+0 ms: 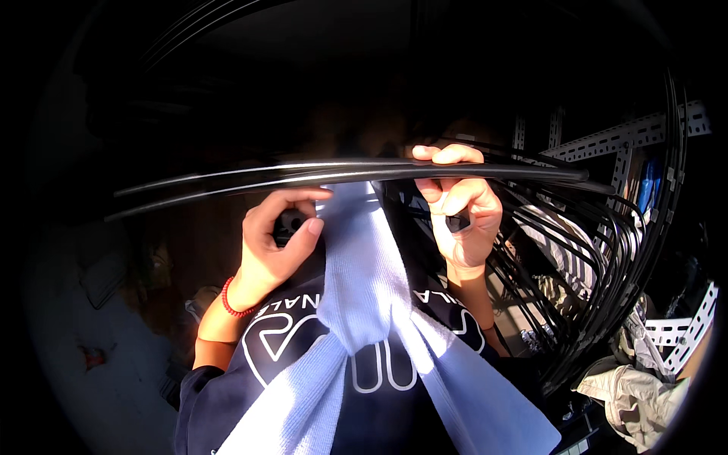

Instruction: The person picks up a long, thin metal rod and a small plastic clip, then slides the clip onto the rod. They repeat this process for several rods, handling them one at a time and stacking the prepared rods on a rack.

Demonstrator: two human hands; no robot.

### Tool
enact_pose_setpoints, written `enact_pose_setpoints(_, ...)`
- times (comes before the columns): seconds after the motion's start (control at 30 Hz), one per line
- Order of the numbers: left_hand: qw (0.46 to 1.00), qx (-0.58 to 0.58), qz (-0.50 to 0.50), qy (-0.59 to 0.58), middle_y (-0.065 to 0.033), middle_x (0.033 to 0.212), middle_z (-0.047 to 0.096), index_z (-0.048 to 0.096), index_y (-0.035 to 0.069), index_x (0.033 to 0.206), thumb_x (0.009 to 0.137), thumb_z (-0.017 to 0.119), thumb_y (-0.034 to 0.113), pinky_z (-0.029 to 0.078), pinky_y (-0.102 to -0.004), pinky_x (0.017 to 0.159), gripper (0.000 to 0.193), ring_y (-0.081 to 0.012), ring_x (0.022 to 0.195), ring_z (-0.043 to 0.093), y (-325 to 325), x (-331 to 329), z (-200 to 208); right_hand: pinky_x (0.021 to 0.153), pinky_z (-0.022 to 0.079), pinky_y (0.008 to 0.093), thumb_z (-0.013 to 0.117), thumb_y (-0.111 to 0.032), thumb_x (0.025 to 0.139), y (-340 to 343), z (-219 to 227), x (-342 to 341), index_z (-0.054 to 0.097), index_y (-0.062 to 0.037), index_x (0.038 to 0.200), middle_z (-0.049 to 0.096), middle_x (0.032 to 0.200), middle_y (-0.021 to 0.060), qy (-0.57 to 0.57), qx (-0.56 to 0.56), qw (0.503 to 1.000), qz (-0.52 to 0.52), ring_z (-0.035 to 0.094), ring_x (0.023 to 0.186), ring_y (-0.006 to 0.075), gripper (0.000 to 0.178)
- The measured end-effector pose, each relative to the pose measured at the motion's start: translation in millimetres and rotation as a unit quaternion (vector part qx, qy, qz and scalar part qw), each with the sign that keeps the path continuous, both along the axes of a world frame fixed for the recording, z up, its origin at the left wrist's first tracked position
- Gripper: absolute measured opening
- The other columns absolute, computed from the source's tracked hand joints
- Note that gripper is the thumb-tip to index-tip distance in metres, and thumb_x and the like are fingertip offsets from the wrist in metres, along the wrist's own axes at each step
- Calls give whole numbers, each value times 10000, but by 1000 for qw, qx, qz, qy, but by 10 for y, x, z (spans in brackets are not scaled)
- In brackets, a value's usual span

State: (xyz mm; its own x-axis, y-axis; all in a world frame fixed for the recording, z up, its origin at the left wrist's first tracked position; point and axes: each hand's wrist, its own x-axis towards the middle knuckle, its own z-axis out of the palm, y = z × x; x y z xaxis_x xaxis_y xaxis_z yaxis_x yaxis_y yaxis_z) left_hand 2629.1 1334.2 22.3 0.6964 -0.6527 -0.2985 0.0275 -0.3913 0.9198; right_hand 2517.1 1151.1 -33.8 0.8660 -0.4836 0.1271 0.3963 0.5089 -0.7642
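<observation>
Overhead, the long black strip [334, 176] spans both hands: left hand [273, 243] pinches the pale blue cloth [364, 265] draped over it, right hand [462, 205] clamps the strip. Wiping would go best with the right grip firm and the cloth wrapped snugly.

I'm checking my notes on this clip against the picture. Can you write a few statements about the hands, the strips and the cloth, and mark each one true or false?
1. Both hands, left hand and right hand, are at the long black strips. True.
2. The light blue cloth lies folded on the floor. False: it hangs down from the strips between the hands.
3. The left wrist wears a red bead bracelet. True.
4. The perforated metal racking stands at the left. False: it is at the right, behind more black strips.
</observation>
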Motion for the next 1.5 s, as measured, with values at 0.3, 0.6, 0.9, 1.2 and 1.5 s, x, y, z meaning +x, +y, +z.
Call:
enact_pose_setpoints(0.3, 947, -146, 249, 141, -13, 654, 434, 529, -24, 946, 885, 448, 295, 243, -166, 308, 335, -57, 396, 349, 212, 165, 48, 965, 353, 370, 549, -300, 848, -36, 133, 64, 545, 17, 929, 427, 1180, 138, -7, -48, 999, 22, 436, 1140, 249, 327)
enact_pose_setpoints(0.6, 936, -191, 268, 128, 8, 669, 445, 541, -31, 1009, 894, 435, 290, 235, -140, 295, 357, -34, 403, 341, 386, 552, 102, 956, 357, 341, 552, -269, 850, -150, 95, 131, 529, 26, 958, 493, 1107, 120, 15, -67, 997, 37, 472, 1083, 220, 315)
enact_pose_setpoints(0.9, 873, -264, 404, -71, -2, 686, 491, 578, 23, 974, 869, 492, 279, 278, -157, 340, 290, -59, 449, 396, 1132, 938, 366, 924, 436, 381, 569, -304, 830, -104, 198, 1, 511, 18, 897, 463, 1141, 175, 44, -89, 995, 28, 461, 1130, 331, 334)
enact_pose_setpoints(1.2, 814, -293, 470, 175, -7, 671, 496, 561, 44, 1027, 844, 537, 282, 250, -152, 299, 301, -57, 402, 384, 1330, 419, -293, 947, 430, 341, 654, -265, 778, -92, 287, -206, 510, 9, 889, 433, 1194, 215, 79, -90, 990, 75, 417, 1171, 345, 329)
enact_pose_setpoints(1.5, 772, -462, 382, 213, -15, 662, 490, 537, 40, 1006, 835, 540, 270, 291, -148, 292, 287, -62, 407, 388, 1084, 541, -306, 769, 504, 302, 600, -250, 828, -174, 820, -254, 516, 21, 911, 522, 1103, 209, 280, -250, 889, 261, 581, 967, 270, 296)
